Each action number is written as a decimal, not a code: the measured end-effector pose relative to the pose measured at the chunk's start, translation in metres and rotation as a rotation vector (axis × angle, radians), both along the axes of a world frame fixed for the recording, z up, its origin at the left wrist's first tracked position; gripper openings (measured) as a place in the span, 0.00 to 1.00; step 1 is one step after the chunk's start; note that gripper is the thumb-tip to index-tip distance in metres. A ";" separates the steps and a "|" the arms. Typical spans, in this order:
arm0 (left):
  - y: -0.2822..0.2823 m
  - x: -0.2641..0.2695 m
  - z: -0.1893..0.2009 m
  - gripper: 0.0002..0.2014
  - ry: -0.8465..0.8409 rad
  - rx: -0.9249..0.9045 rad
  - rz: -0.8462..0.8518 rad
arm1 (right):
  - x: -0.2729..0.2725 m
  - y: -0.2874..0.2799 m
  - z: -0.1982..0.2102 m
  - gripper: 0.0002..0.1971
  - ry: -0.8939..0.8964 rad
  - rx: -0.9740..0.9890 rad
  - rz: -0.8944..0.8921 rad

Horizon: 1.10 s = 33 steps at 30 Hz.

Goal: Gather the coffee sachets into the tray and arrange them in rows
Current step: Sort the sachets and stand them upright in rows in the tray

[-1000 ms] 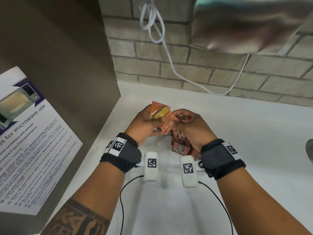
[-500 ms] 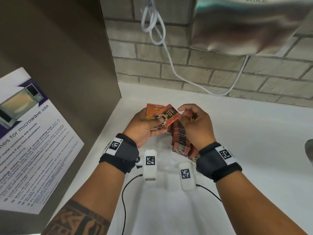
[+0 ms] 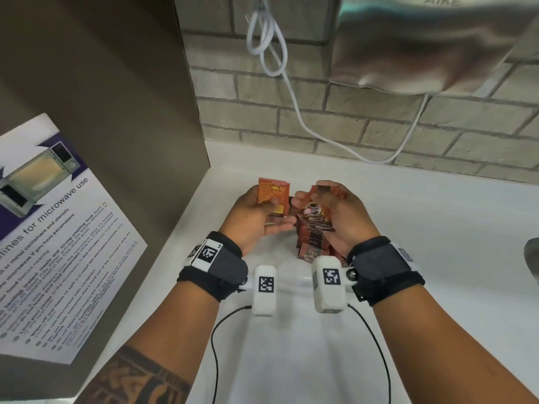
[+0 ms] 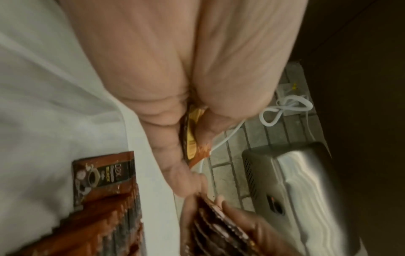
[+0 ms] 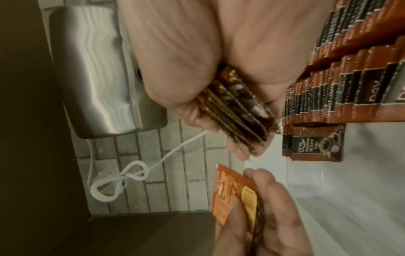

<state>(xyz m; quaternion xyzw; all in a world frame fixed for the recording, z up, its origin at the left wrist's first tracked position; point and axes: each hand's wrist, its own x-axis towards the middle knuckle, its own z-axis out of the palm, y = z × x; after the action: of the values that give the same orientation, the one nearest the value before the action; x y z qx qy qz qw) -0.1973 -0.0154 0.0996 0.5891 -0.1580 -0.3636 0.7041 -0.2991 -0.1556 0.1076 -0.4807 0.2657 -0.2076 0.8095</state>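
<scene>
The left hand (image 3: 256,220) pinches a few orange sachets (image 3: 272,196) flat between thumb and fingers, printed backs showing. Just beside it, the right hand (image 3: 341,220) has its fingers curled round a fanned bundle of brown sachets (image 5: 238,107), with the thumb on top. Both hands hover above rows of sachets (image 3: 313,243) standing on edge, packed close together in the white tray (image 3: 291,345), which sits on the white counter (image 3: 437,228) near its back left corner. A dark panel (image 3: 116,112) carrying a microwave notice (image 3: 52,243) borders the counter's left edge. Behind, on the brick wall (image 3: 350,118), hang a looped white cable (image 3: 268,39) and a steel hand dryer (image 3: 423,42).
</scene>
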 end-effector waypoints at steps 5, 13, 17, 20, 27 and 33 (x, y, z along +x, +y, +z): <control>-0.001 0.005 -0.014 0.15 -0.619 0.196 0.031 | 0.003 0.008 0.000 0.20 0.107 -0.244 0.055; 0.000 0.009 -0.006 0.24 -0.523 0.155 -0.161 | 0.006 -0.001 -0.007 0.15 0.177 -0.281 -0.034; 0.001 0.012 -0.006 0.18 -0.366 0.056 -0.022 | 0.006 -0.005 -0.005 0.17 0.140 -0.293 -0.064; -0.001 0.007 -0.005 0.16 -0.153 -0.026 0.030 | 0.007 -0.005 -0.004 0.18 0.081 -0.193 -0.068; -0.006 -0.001 0.005 0.25 -0.362 0.193 -0.066 | 0.012 -0.003 -0.004 0.23 0.058 0.047 0.106; -0.015 0.011 0.012 0.55 -1.117 0.331 -0.354 | 0.013 -0.001 0.007 0.14 0.062 0.220 0.326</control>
<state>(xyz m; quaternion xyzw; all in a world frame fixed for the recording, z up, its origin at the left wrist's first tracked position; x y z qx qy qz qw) -0.1865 -0.0308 0.1117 0.7572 -0.5403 -0.1309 0.3429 -0.2861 -0.1563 0.1144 -0.4320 0.2304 -0.0282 0.8715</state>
